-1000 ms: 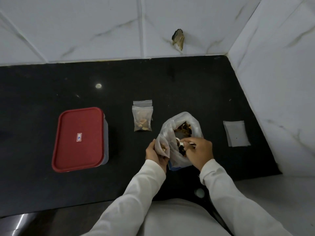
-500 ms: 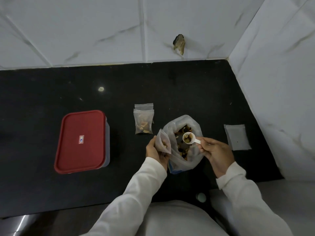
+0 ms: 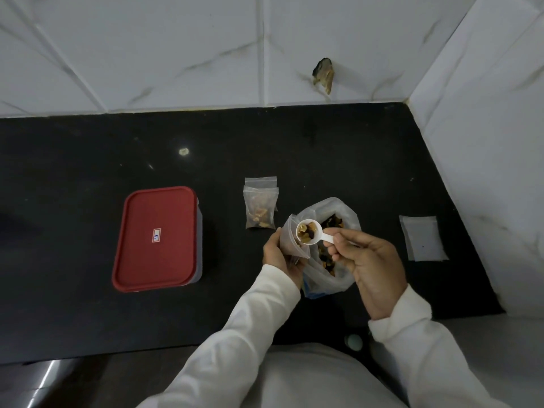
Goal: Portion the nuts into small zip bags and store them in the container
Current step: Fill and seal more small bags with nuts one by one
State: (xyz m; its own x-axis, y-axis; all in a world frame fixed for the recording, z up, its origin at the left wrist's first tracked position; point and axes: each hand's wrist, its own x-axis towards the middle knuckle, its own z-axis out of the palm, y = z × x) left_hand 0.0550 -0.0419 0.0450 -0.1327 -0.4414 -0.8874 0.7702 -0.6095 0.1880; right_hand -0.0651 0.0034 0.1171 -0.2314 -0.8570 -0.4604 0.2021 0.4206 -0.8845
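Observation:
My left hand (image 3: 279,259) holds a small clear zip bag (image 3: 290,241) upright with its mouth open. My right hand (image 3: 369,267) grips the handle of a white scoop (image 3: 309,235) heaped with nuts, its bowl right at the small bag's mouth. Behind them stands the large clear bag of nuts (image 3: 332,248), open at the top. A filled small zip bag (image 3: 260,209) lies on the black counter beyond my left hand. The container with the red lid (image 3: 157,238) sits shut at the left.
A stack of empty zip bags (image 3: 422,238) lies flat at the right, close to the white tiled side wall (image 3: 485,142). The black counter (image 3: 88,160) ends at a tiled back wall. Its front edge runs below my arms.
My right hand lifted the scoop out of the large bag with nuts in it and carried it left to the small bag's mouth. My left hand kept the small bag in place.

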